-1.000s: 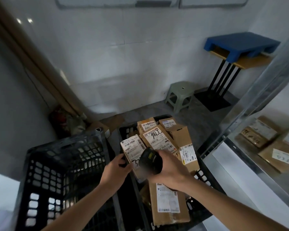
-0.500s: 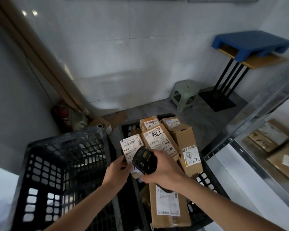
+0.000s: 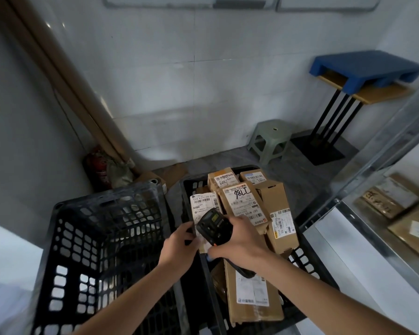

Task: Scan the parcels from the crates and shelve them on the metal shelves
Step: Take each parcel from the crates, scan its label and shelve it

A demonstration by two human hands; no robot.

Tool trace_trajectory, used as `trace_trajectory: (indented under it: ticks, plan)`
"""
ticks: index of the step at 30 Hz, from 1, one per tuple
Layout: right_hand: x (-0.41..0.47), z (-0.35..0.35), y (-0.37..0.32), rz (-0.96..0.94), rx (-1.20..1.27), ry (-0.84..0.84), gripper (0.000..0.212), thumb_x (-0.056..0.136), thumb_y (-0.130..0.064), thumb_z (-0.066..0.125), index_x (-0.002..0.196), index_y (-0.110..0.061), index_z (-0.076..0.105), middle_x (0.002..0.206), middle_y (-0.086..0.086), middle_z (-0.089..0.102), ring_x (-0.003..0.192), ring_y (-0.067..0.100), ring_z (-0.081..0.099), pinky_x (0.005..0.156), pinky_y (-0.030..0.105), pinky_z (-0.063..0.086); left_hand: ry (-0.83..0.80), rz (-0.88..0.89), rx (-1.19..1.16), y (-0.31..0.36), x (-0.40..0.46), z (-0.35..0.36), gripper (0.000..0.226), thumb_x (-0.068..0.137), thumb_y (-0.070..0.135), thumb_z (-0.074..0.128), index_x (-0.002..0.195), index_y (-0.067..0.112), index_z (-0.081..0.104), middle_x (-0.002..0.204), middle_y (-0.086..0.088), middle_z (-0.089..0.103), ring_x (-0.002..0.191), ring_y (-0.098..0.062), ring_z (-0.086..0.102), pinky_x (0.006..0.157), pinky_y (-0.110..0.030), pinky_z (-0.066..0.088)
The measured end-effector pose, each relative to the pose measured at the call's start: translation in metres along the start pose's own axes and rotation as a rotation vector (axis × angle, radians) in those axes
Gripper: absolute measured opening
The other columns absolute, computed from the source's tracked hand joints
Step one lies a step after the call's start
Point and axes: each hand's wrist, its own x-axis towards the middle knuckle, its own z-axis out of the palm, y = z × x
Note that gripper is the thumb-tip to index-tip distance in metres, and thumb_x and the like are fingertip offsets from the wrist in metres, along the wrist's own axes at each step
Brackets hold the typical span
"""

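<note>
My left hand [image 3: 179, 245] holds a small parcel with a white label [image 3: 203, 205] upright over the gap between two black crates. My right hand [image 3: 240, 240] grips a black handheld scanner [image 3: 213, 226], its screen tilted up, right in front of that parcel's label. The right crate [image 3: 310, 262] is full of brown cardboard parcels; one carries the handwritten mark "98LL" [image 3: 243, 204], and a long box [image 3: 252, 296] lies under my right forearm. The left crate [image 3: 102, 243] looks empty. The metal shelf [image 3: 373, 238] at the right carries several labelled parcels [image 3: 397, 209].
A green plastic stool [image 3: 270, 139] stands on the floor behind the crates. A blue pallet [image 3: 363, 68] lies on a black-legged stand at the back right. Brown tubes [image 3: 65, 85] lean in the left corner above a red extinguisher [image 3: 97, 169].
The scanner in my right hand has turned so its screen faces up and has shifted left across the held parcel's label. My left hand keeps its hold on the parcel.
</note>
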Motion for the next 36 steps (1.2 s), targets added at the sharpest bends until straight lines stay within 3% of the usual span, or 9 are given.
trace_trajectory:
  ticks: [3, 7, 12, 17, 20, 25, 28, 30, 36]
  plan:
    - [-0.002, -0.001, 0.007, 0.018, -0.036, -0.001, 0.059, 0.061, -0.032, 0.094, 0.113, -0.030, 0.065, 0.116, -0.009, 0.046, 0.083, 0.001, 0.054, 0.067, 0.017, 0.045, -0.007, -0.004, -0.002, -0.002, -0.002, 0.001, 0.053, 0.098, 0.037, 0.059, 0.148, 0.033, 0.043, 0.117, 0.011, 0.067, 0.103, -0.014, 0.064, 0.087, -0.044, 0.059]
    - [-0.005, 0.000, 0.005, 0.023, -0.012, -0.053, 0.045, 0.065, -0.029, 0.092, 0.104, -0.026, 0.071, 0.097, -0.012, 0.064, 0.082, 0.002, 0.062, 0.079, 0.029, 0.057, -0.007, -0.025, -0.048, -0.002, -0.002, 0.002, 0.053, 0.098, 0.036, 0.060, 0.148, 0.031, 0.044, 0.119, 0.008, 0.067, 0.103, -0.016, 0.065, 0.087, -0.045, 0.059]
    - [-0.002, 0.006, 0.002, 0.059, 0.115, -0.043, 0.045, 0.068, -0.025, 0.090, 0.107, -0.030, 0.068, 0.093, -0.014, 0.069, 0.082, -0.001, 0.062, 0.067, 0.020, 0.049, 0.052, -0.074, -0.159, -0.004, 0.001, 0.000, 0.040, 0.099, 0.034, 0.060, 0.138, 0.028, 0.053, 0.111, 0.004, 0.067, 0.091, -0.014, 0.068, 0.074, -0.041, 0.063]
    - [-0.002, 0.009, 0.007, 0.111, 0.166, -0.053, 0.041, 0.070, -0.023, 0.090, 0.105, -0.024, 0.070, 0.093, -0.006, 0.071, 0.082, 0.006, 0.065, 0.071, 0.025, 0.053, 0.053, -0.085, -0.234, -0.009, -0.003, -0.003, 0.027, 0.096, 0.036, 0.064, 0.123, 0.031, 0.058, 0.105, 0.006, 0.072, 0.092, -0.014, 0.070, 0.065, -0.034, 0.062]
    - [-0.009, 0.013, 0.009, 0.102, 0.177, -0.067, 0.048, 0.068, -0.025, 0.091, 0.110, -0.027, 0.068, 0.097, -0.011, 0.071, 0.085, 0.002, 0.064, 0.070, 0.020, 0.052, 0.059, -0.059, -0.245, -0.012, -0.010, -0.004, 0.023, 0.097, 0.029, 0.064, 0.119, 0.028, 0.057, 0.108, 0.008, 0.070, 0.092, -0.012, 0.069, 0.071, -0.038, 0.062]
    - [-0.023, 0.022, 0.007, 0.116, 0.229, 0.004, 0.055, 0.059, -0.031, 0.092, 0.107, -0.032, 0.065, 0.100, -0.013, 0.071, 0.093, 0.004, 0.066, 0.088, 0.033, 0.058, 0.096, -0.033, -0.309, -0.016, -0.024, -0.012, 0.032, 0.096, 0.022, 0.062, 0.127, 0.029, 0.059, 0.117, 0.010, 0.069, 0.101, -0.009, 0.066, 0.084, -0.041, 0.061]
    - [-0.041, 0.020, 0.006, 0.099, 0.248, 0.011, 0.050, 0.064, -0.023, 0.091, 0.107, -0.031, 0.066, 0.100, -0.013, 0.070, 0.091, 0.000, 0.064, 0.078, 0.023, 0.055, 0.071, 0.017, -0.295, -0.014, -0.037, -0.015, 0.018, 0.096, 0.030, 0.063, 0.109, 0.043, 0.065, 0.107, 0.016, 0.072, 0.098, -0.006, 0.068, 0.087, -0.042, 0.060]
    - [-0.053, 0.018, 0.008, 0.097, 0.279, 0.034, 0.048, 0.067, -0.020, 0.091, 0.106, -0.030, 0.066, 0.099, -0.013, 0.069, 0.090, 0.000, 0.063, 0.072, 0.019, 0.051, 0.058, 0.039, -0.291, -0.011, -0.046, -0.017, 0.017, 0.095, 0.031, 0.066, 0.107, 0.042, 0.067, 0.103, 0.015, 0.073, 0.096, -0.006, 0.069, 0.087, -0.042, 0.060]
    - [-0.096, 0.015, 0.008, 0.104, 0.367, 0.142, 0.068, 0.049, -0.042, 0.091, 0.111, -0.030, 0.067, 0.102, -0.011, 0.073, 0.098, 0.008, 0.068, 0.088, 0.033, 0.059, -0.029, 0.147, -0.292, 0.014, -0.083, -0.019, 0.021, 0.096, 0.027, 0.066, 0.106, 0.046, 0.062, 0.101, 0.016, 0.075, 0.087, 0.002, 0.069, 0.071, -0.025, 0.050]
